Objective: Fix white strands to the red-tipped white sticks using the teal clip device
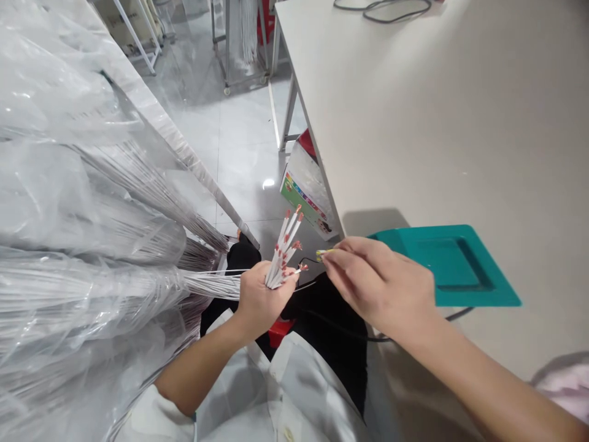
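So the right hand [386,282], a bit right of centre in the frame, has its thumb and fingers pinched together on a tiny yellow and white piece [321,253]. It's too small to tell what it is. It's near the wire tips but not touching them.

The left hand [262,301], just below the middle, has its fingers wrapped tight around a bunch of white wires [278,267]. The ends fan out above the fist, angled up and a bit right, with reddish coppery tips at uneven heights. On the other side of the fist the wires run off left into a fat bundle in clear plastic [92,294], one of several piled down the whole left side of the frame. A pale rail [184,153] cuts diagonally along those.

Over on the right there's a big pale bench [437,123] with a teal tray [414,236] sitting on it, partly behind the right hand. A dark cord [396,15] lies in loops up at the top edge, and something pinkish [564,387] pokes in at the lower right.

By the bench's left edge, lower down, is a printed box [306,190] on the shiny floor [197,123]. Up top centre, a wheeled metal rack [225,46] has white strands hanging off it.
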The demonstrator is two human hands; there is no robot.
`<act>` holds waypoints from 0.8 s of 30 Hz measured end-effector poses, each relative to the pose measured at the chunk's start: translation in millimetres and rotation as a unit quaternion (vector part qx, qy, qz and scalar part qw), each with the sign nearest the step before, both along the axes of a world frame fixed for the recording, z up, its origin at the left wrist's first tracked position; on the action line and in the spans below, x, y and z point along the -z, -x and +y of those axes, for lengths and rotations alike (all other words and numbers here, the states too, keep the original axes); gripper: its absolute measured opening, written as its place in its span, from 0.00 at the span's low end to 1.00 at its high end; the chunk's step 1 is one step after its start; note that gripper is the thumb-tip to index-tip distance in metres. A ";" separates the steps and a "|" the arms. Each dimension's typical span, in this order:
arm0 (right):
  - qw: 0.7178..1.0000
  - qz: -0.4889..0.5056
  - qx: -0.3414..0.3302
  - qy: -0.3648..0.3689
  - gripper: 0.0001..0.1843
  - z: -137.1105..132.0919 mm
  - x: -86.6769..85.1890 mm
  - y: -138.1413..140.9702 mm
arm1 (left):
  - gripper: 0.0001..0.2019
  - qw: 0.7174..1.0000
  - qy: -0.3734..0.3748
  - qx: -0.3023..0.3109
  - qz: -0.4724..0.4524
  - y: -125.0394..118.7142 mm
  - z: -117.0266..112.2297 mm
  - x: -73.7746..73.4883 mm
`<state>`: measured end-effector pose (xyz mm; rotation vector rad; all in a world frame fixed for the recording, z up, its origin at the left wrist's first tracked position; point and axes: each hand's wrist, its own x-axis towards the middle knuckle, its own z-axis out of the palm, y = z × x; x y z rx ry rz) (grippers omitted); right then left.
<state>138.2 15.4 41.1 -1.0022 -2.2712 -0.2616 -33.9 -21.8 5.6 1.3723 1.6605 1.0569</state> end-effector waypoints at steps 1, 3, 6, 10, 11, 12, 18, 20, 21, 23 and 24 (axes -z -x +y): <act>1.000 0.008 0.003 0.023 0.06 0.6 0.7 -0.5 | 0.05 1.000 0.016 0.000 -0.008 0.2 -0.2 -1.4; 0.997 0.021 -0.005 0.070 0.08 1.3 3.5 -0.7 | 0.05 0.998 0.052 0.001 -0.027 1.1 -0.5 -4.8; 0.989 0.045 -0.043 0.136 0.09 1.4 7.9 0.5 | 0.06 0.995 0.088 0.002 -0.049 2.3 -0.8 -9.1; 0.975 0.030 -0.087 0.200 0.10 2.3 8.2 2.1 | 0.05 0.997 0.070 0.022 -0.033 3.5 -2.3 -7.6; 0.973 0.018 -0.095 0.211 0.09 2.8 7.3 2.6 | 0.05 0.998 0.052 0.036 -0.020 3.9 -3.1 -5.9; 0.970 0.004 -0.103 0.222 0.09 3.4 6.1 3.3 | 0.05 0.998 0.033 0.050 -0.004 4.5 -4.1 -4.0; 0.957 -0.092 -0.077 0.265 0.14 5.1 -0.5 9.0 | 0.03 0.991 -0.034 0.117 0.060 11.2 -7.9 3.2; 0.962 -0.091 -0.038 0.253 0.14 4.5 -1.0 8.4 | 0.04 0.992 -0.033 0.118 0.026 13.1 -6.8 0.7; 0.967 -0.079 -0.017 0.240 0.13 4.2 -1.1 7.5 | 0.04 0.993 -0.026 0.113 0.005 13.7 -5.9 -1.6; 0.976 -0.036 0.012 0.216 0.12 3.2 -1.9 5.3 | 0.04 0.994 0.000 0.100 -0.030 14.2 -3.6 -7.2; 0.978 -0.007 0.009 0.211 0.11 2.5 -2.8 4.7 | 0.04 0.995 0.014 0.096 -0.038 14.2 -2.6 -10.0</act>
